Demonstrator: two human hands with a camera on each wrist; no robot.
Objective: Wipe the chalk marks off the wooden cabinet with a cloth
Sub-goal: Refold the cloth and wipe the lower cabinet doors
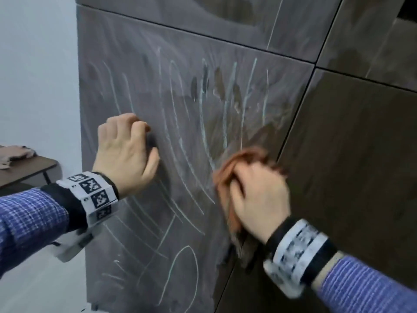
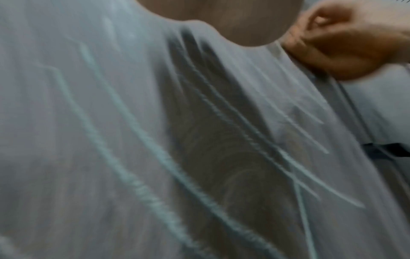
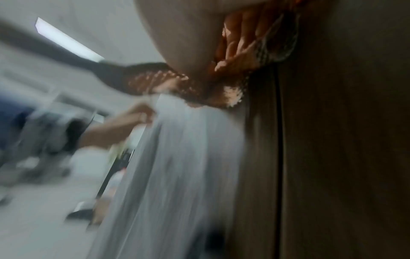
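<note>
I have the cloth, an orange-brown rag, bunched in my right hand, whose fingers are curled tight round it, and I press it flat against the cabinet at the right edge of the chalked door panel, just beside the vertical seam. My left hand holds nothing; its fingers are curled and the knuckles lean on the panel near its left edge, bracing me.

By my reckoning the job is not yet half done. Above and around the cloth there is a dark patch where bare wood grain shows through, with a few finger-shaped smears higher up. The chalk marks are plainly there across most of the panel: long curved strokes through the middle, a fan of lines under my left wrist, and a loop near the bottom edge. A grey chalk haze covers the whole panel too, so it will want broad passes, not just chasing lines.

My own left hand sits on strokes that need wiping, so I judge it must shift. At the far left a small tabletop carries a pinkish rag, well apart from the work. The right wrist view is too blurred to add much.
</note>
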